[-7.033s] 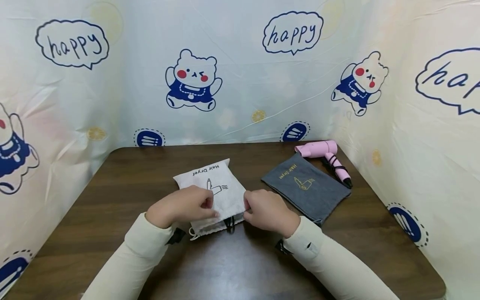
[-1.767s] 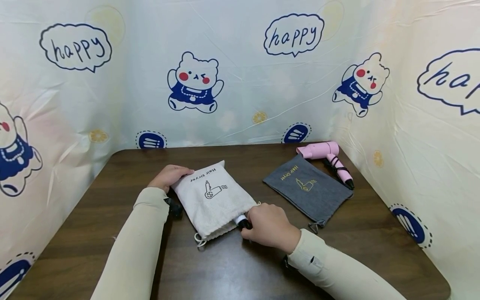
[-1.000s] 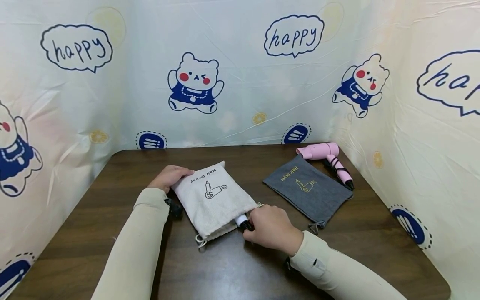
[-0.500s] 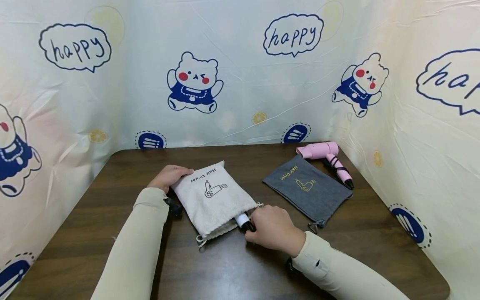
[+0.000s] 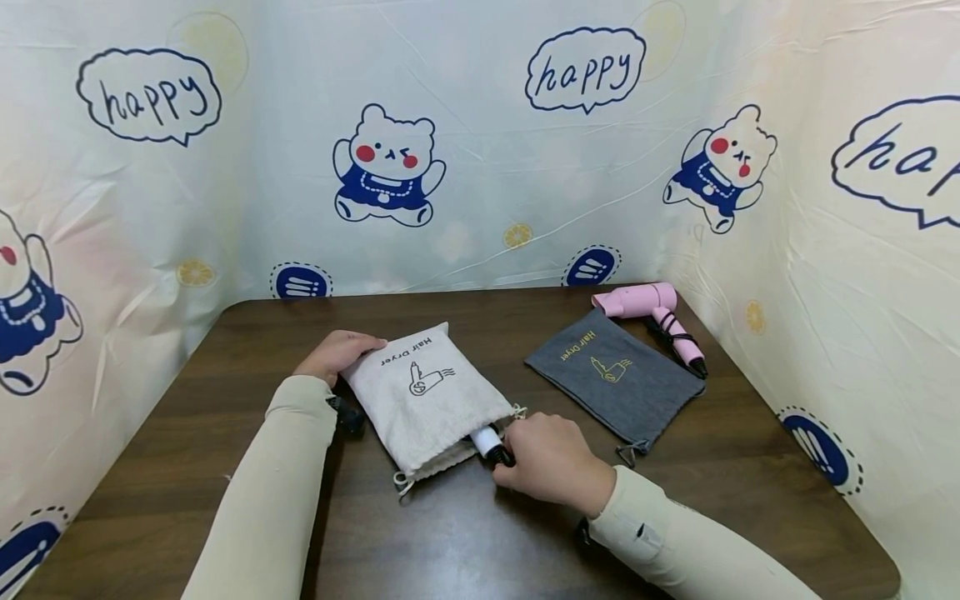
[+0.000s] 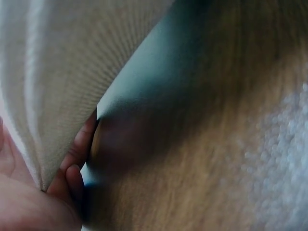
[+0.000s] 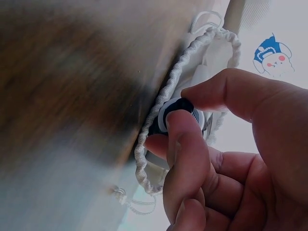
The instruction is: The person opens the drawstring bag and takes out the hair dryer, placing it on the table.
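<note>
A white cloth drawstring bag (image 5: 427,392) printed "Hair Dryer" lies on the table, its gathered mouth towards me. My left hand (image 5: 339,354) holds its far left corner, the cloth pinched between thumb and fingers in the left wrist view. Out of the mouth's right side sticks the white handle of a hair dryer (image 5: 486,439) with a black end; the rest is hidden inside the bag. My right hand (image 5: 553,458) pinches that black end with thumb and fingertips. In the right wrist view the corded rim (image 7: 168,86) rings the handle.
Right of the white bag lies a flat dark grey drawstring bag (image 5: 615,375), also printed "Hair Dryer". Behind it, near the table's right edge, rests a pink hair dryer (image 5: 637,300) with a black cord wound round its handle. Printed curtains (image 5: 480,150) surround the table (image 5: 247,417).
My left hand has gone from the bag's mouth to its far corner; my right hand, from the mouth's edge to the handle. Lately the handle has slid slightly out, towards the lower right.
</note>
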Demonstrator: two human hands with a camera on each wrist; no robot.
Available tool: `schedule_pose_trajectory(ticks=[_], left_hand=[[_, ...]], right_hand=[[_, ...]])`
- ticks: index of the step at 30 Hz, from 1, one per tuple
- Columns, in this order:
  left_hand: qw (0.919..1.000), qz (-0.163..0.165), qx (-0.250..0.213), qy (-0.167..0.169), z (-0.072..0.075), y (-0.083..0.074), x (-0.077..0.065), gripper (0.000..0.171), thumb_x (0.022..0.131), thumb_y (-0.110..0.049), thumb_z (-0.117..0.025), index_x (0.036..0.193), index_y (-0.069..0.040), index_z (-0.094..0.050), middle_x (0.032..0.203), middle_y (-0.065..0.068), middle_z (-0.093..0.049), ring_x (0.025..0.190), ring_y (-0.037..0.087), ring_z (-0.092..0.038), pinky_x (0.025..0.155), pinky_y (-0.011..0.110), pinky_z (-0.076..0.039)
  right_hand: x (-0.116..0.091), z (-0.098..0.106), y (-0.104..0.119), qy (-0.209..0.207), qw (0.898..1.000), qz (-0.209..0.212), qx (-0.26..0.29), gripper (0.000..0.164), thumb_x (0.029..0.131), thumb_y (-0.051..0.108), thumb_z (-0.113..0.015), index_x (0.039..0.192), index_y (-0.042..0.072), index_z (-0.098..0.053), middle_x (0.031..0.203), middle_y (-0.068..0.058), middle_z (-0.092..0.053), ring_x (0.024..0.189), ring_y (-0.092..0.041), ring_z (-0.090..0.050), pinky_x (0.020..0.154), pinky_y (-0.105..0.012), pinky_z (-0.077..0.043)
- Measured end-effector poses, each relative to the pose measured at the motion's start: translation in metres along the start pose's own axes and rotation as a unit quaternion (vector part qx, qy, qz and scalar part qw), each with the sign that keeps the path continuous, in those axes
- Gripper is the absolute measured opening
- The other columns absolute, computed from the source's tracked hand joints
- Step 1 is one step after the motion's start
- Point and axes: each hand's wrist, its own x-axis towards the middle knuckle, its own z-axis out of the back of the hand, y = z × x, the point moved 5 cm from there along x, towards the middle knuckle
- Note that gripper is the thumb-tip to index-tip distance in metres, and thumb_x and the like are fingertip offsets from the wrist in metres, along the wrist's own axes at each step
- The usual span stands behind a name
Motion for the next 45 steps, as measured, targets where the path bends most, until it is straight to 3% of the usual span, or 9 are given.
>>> schedule_pose_trajectory(ticks=[7, 15, 34, 45], left_hand=[[1.0, 0.0, -0.004, 0.005, 0.0, 0.0, -0.001, 0.056, 0.098, -0.046, -0.068, 0.135, -0.004, -0.067, 0.138, 0.017, -0.061, 0.12, 0.027, -0.055, 0.099, 0.038, -0.044], [1.0, -0.003, 0.001, 0.007, 0.001, 0.001, 0.001, 0.054, 0.098, -0.048, -0.068, 0.131, -0.005, -0.07, 0.131, 0.013, -0.063, 0.111, 0.024, -0.057, 0.089, 0.033, -0.046], [0.9999, -0.008, 0.006, 0.007, 0.001, 0.002, 0.004, 0.055, 0.1, -0.046, -0.067, 0.135, -0.004, -0.067, 0.133, 0.015, -0.064, 0.111, 0.023, -0.058, 0.089, 0.032, -0.047], [0.9997, -0.021, 0.008, 0.014, 0.001, 0.001, 0.005, 0.055, 0.101, -0.045, -0.065, 0.137, -0.004, -0.066, 0.135, 0.016, -0.064, 0.105, 0.019, -0.062, 0.086, 0.03, -0.051]], right_hand=[[-0.001, 0.0, -0.001, -0.004, 1.0, -0.001, -0.007, 0.048, 0.076, 0.04, -0.077, 0.049, 0.028, -0.04, 0.049, 0.015, -0.03, 0.046, -0.006, -0.033, 0.039, -0.033, -0.028], [-0.003, 0.002, -0.001, -0.004, 1.0, -0.005, -0.011, 0.048, 0.076, 0.04, -0.078, 0.049, 0.028, -0.04, 0.048, 0.015, -0.033, 0.045, -0.007, -0.036, 0.039, -0.032, -0.029], [-0.013, 0.005, -0.006, 0.004, 1.0, -0.008, 0.002, 0.046, 0.077, 0.04, -0.077, 0.052, 0.028, -0.04, 0.05, 0.014, -0.033, 0.045, -0.006, -0.033, 0.039, -0.032, -0.027], [-0.02, 0.008, -0.004, -0.016, 1.0, 0.002, -0.01, 0.049, 0.076, 0.041, -0.079, 0.053, 0.028, -0.037, 0.052, 0.015, -0.029, 0.047, -0.006, -0.03, 0.039, -0.032, -0.028]])
